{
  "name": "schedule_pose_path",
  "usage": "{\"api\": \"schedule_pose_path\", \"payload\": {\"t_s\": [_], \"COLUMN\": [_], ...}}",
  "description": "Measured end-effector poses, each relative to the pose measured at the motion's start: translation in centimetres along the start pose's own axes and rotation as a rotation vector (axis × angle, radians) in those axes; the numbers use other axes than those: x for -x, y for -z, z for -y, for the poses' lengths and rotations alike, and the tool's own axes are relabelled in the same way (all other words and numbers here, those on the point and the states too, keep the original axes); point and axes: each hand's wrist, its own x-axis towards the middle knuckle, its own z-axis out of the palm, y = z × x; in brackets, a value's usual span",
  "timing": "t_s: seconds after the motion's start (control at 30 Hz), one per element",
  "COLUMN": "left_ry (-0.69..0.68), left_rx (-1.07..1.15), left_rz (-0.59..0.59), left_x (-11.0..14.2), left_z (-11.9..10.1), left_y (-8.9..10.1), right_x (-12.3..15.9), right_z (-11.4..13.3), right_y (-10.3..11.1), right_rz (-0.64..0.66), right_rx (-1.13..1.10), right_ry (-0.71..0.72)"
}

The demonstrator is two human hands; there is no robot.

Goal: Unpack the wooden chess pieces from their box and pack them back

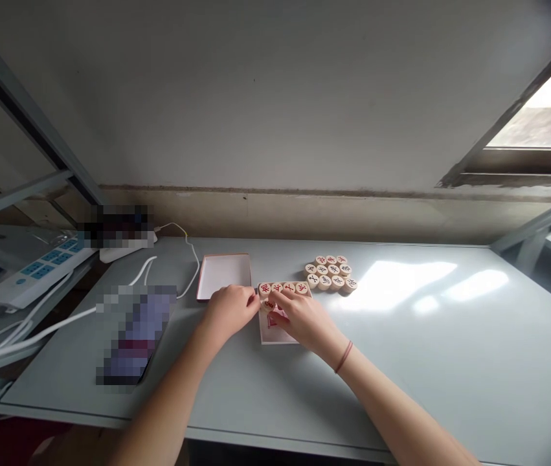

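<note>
A shallow white box (280, 336) lies on the desk, with a row of round wooden Chinese chess pieces (289, 287) with red characters along its far side. At its left edge my left hand (230, 309) is closed, its fingers curled against the wall of the box. My right hand (304, 316) reaches over the box from the right, thumb and fingers around a single chess piece (268, 305) at the near side of the row. Beneath this hand a red print shows on the box's floor, partly covered. The right fingers hide some of the box.
Several more chess pieces (331, 273) sit grouped right of the box. The box lid (225, 275) lies inside up at the left. A phone (139, 336), white cables and a power strip (46, 262) occupy the desk's left. A wall (275, 213) borders the back.
</note>
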Motion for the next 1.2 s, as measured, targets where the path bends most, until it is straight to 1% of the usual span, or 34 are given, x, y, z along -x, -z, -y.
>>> {"api": "schedule_pose_path", "payload": {"t_s": [0.17,0.23,0.3,0.37,0.47,0.5,0.53,0.6,0.67,0.73,0.9,1.2], "left_ry": [-0.013,-0.02,-0.031,-0.039,-0.06,-0.065,-0.071,-0.074,-0.083,-0.106,-0.146,-0.17], "left_rx": [0.043,0.065,0.086,0.099,0.113,0.117,0.12,0.116,0.109,0.106,0.118,0.14], "left_rz": [0.031,0.022,0.001,-0.024,-0.046,-0.054,-0.063,-0.09,-0.122,-0.154,-0.205,-0.236], "left_x": [-0.2,-0.2,-0.2,-0.2,-0.2,-0.3,-0.3,-0.4,-0.4,-0.5,-0.7,-0.8], "left_z": [0.1,0.1,0.1,0.1,0.1,0.1,0.1,0.2,0.3,0.4,0.7,0.9], "left_y": [-0.4,-0.5,-0.5,-0.5,-0.7,-0.8,-0.9,-1.1,-1.1,-1.2,-1.3,-1.6], "right_x": [-0.3,-0.3,-0.4,-0.8,-2.2,-2.8,-3.5,-4.8,-5.9,-6.7,-7.3,-7.1], "right_z": [0.4,0.3,-0.5,-2.1,-5.6,-6.8,-7.9,-9.5,-10.6,-11.1,-11.8,-12.2], "right_y": [-0.7,-0.6,0.1,1.3,3.3,3.8,4.2,4.6,4.5,4.3,4.1,4.2], "right_rz": [-0.015,-0.029,-0.052,-0.106,-0.218,-0.198,-0.151,-0.028,0.065,0.108,0.15,0.132], "right_rx": [0.025,-0.027,-0.121,-0.185,-0.095,-0.053,-0.017,0.024,0.042,0.049,0.051,0.058], "right_ry": [-0.03,-0.023,-0.036,-0.117,-0.372,-0.443,-0.5,-0.579,-0.603,-0.598,-0.577,-0.575]}}
